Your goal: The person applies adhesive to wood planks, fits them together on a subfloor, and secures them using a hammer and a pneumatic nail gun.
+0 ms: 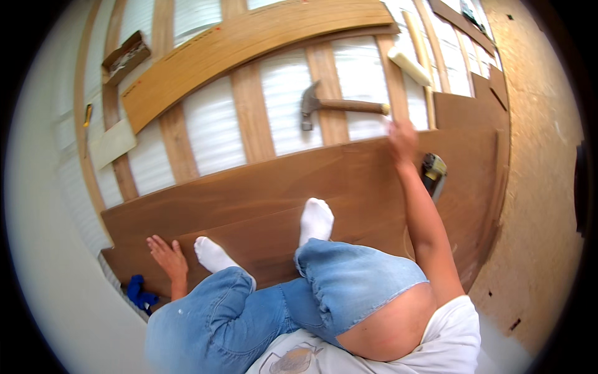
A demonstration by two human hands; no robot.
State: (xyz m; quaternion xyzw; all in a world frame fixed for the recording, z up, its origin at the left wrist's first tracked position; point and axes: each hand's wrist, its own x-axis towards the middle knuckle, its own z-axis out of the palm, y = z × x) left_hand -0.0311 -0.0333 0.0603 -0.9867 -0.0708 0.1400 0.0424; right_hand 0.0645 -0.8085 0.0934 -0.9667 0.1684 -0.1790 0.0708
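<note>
Bordering battens [251, 112], brown floorboards [261, 184] bear the splayed left hand [168, 256], right hand [403, 141] too blurred to judge.

The floor [268, 193] is part brown boards [374, 187], part wooden battens [252, 112] with white sheeting [215, 134] between. A hammer [349, 106] lies across a batten; a long yellowish plank [261, 47], an open box [126, 57] and a white block [409, 67] lie farther off. On the boards rest a dark tool [433, 174], two white-socked feet [316, 218] and the flattened left hand [167, 256].
</note>
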